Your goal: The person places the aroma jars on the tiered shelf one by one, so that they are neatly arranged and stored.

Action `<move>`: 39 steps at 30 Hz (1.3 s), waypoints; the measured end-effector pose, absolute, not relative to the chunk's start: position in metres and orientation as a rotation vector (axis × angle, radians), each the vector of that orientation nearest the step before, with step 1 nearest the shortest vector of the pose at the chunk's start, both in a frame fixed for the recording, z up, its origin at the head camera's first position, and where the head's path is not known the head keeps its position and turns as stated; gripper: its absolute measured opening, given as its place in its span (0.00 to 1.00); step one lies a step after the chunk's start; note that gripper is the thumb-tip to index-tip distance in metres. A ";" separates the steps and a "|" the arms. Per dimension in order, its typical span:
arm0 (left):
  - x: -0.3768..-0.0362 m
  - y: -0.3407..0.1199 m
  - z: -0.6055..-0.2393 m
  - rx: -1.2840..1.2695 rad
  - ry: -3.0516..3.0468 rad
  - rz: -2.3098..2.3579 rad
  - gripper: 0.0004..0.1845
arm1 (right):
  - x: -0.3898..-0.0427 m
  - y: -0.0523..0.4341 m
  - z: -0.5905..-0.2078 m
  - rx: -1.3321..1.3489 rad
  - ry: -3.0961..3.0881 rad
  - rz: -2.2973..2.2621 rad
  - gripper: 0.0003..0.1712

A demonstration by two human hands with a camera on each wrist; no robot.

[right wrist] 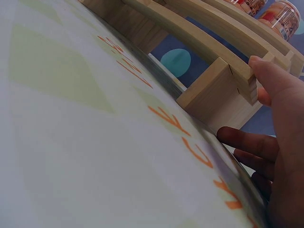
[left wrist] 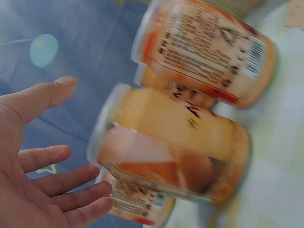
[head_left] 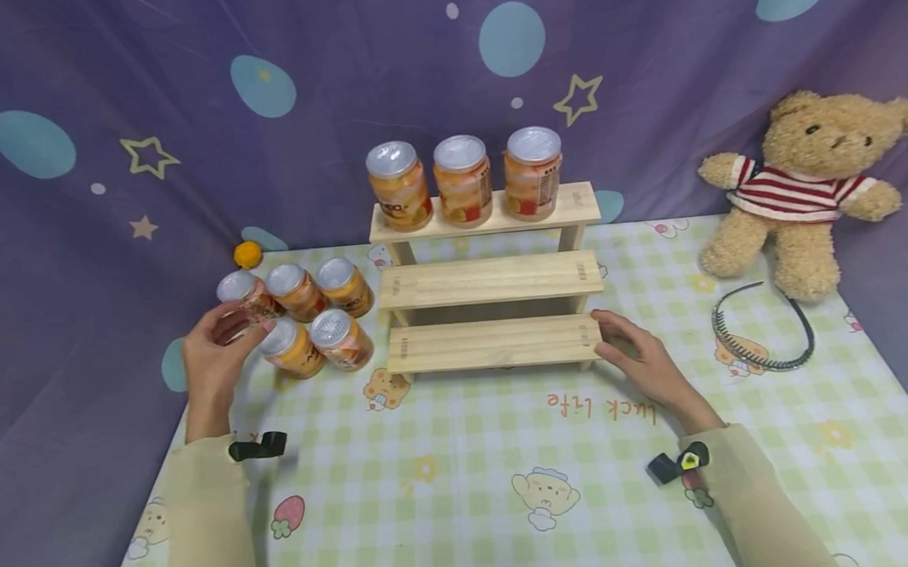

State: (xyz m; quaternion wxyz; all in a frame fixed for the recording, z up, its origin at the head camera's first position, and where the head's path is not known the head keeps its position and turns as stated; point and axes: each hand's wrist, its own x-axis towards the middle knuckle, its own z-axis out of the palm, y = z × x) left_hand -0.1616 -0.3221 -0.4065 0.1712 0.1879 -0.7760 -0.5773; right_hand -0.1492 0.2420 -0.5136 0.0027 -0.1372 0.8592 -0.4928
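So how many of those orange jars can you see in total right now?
8. Three stand on the wooden rack's top step; five cluster on the mat left of it, the far-left one at the left hand.

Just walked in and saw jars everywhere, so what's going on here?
A person sits at a checked table with a three-step wooden rack. Three jars stand on its top step; five more are clustered on the table left of it. The left hand reaches around one of those, fingers open. The right hand steadies the rack's lowest step.
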 end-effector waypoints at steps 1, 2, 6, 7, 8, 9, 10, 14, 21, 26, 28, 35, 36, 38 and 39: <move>-0.160 -0.323 -0.409 0.555 -2.223 -1.635 0.31 | -0.149 0.242 -0.514 -0.429 2.693 -1.545 0.31; -0.159 -0.323 -0.412 0.570 -2.252 -1.621 0.31 | -0.149 0.242 -0.514 -0.429 2.691 -1.545 0.31; -0.154 -0.323 -0.421 0.579 -2.330 -1.587 0.33 | -0.149 0.242 -0.514 -0.423 2.687 -1.544 0.30; -0.153 -0.323 -0.423 0.570 -2.349 -1.571 0.33 | -0.149 0.242 -0.514 -0.421 2.686 -1.544 0.30; -0.152 -0.323 -0.425 0.565 -2.366 -1.555 0.33 | -0.149 0.242 -0.514 -0.421 2.685 -1.545 0.30; -0.151 -0.323 -0.427 0.561 -2.370 -1.554 0.33 | -0.149 0.242 -0.514 -0.419 2.685 -1.548 0.30; -0.151 -0.322 -0.429 0.559 -2.373 -1.558 0.33 | -0.149 0.242 -0.514 -0.416 2.684 -1.551 0.30; -0.150 -0.321 -0.435 0.544 -2.379 -1.555 0.32 | -0.149 0.242 -0.515 -0.412 2.675 -1.557 0.30; -0.148 -0.318 -0.441 0.537 -2.392 -1.546 0.32 | -0.148 0.242 -0.515 -0.402 2.662 -1.562 0.31; -0.148 -0.317 -0.448 0.496 -2.352 -1.614 0.33 | -0.148 0.242 -0.514 -0.406 2.677 -1.545 0.31; -0.147 -0.317 -0.451 0.477 -2.328 -1.630 0.34 | -0.148 0.242 -0.514 -0.409 2.684 -1.542 0.31; -0.150 -0.318 -0.460 0.455 -2.252 -1.643 0.34 | -0.149 0.242 -0.514 -0.414 2.696 -1.550 0.30; -0.151 -0.319 -0.461 0.460 -2.246 -1.642 0.34 | -0.149 0.242 -0.514 -0.417 2.696 -1.552 0.30; -0.151 -0.319 -0.461 0.482 -2.239 -1.640 0.34 | -0.149 0.242 -0.514 -0.426 2.694 -1.556 0.30; -0.151 -0.320 -0.461 0.498 -2.237 -1.644 0.34 | -0.149 0.242 -0.514 -0.428 2.693 -1.558 0.30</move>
